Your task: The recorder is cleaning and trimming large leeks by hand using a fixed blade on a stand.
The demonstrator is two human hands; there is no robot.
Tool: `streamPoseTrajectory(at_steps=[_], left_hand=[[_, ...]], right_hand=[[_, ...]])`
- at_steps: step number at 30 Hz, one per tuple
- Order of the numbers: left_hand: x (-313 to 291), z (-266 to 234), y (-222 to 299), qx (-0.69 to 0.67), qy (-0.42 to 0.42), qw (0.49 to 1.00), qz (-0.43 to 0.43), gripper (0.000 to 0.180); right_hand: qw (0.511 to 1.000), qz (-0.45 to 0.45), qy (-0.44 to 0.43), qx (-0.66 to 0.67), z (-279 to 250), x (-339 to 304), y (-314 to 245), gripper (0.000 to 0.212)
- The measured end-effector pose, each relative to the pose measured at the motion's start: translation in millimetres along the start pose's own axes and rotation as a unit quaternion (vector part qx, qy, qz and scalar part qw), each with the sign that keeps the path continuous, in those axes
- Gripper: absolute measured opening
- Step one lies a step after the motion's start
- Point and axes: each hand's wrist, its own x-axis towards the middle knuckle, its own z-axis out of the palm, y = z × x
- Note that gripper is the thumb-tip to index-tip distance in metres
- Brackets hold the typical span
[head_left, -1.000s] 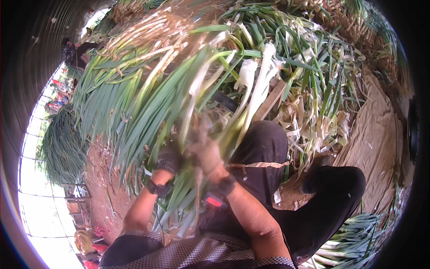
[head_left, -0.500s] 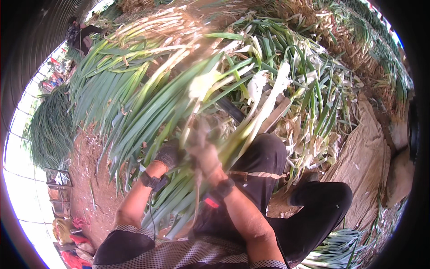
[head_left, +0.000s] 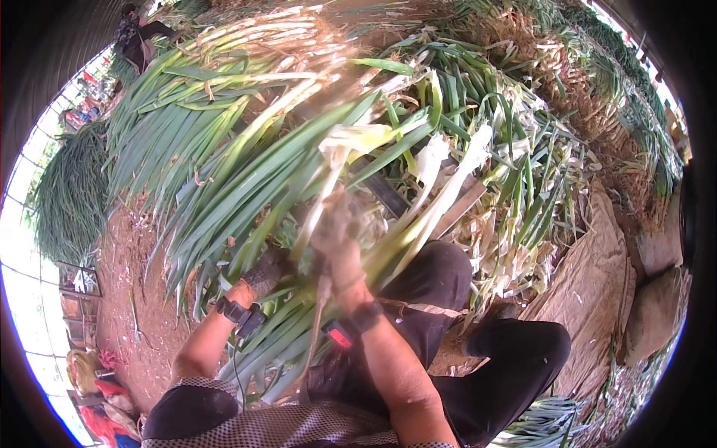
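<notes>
My left hand (head_left: 267,272), in a dark glove, is closed around green onion leaves at the lower middle, its fingertips partly hidden. Right beside it, my right hand (head_left: 340,250) is smeared by motion, so its fingers cannot be made out. Long green onions (head_left: 441,201) slant across my right knee, white ends up and to the right, green leaves (head_left: 280,358) trailing over my lap under both hands. A pale, peeled-back onion leaf (head_left: 347,138) stands just above my right hand.
A large heap of green onions (head_left: 202,134) spreads ahead and left. Stripped leaves and peelings (head_left: 500,246) pile up beyond my right knee, around a dark bar (head_left: 385,190). A brown sheet (head_left: 582,299) covers ground at the right. Another person (head_left: 134,37) is at the far left.
The whole view has shifted slightly. Both hands stay close together among the onions, the right one blurred in both frames. The pale leaf above it shows more sharply now.
</notes>
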Motion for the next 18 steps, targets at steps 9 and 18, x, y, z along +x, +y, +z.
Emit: streamPoseTrajectory(at_steps=[9,18], left_hand=[[2,2,-13,-0.119,-0.039,0.992,-0.030,0.022],[1,2,-9,0.006,-0.035,0.999,0.011,0.024]], right_hand=[[1.000,-0.019,-0.018,0.010,1,15,18,0.019],[0.999,-0.030,-0.003,0.018,-1,11,7,0.016]])
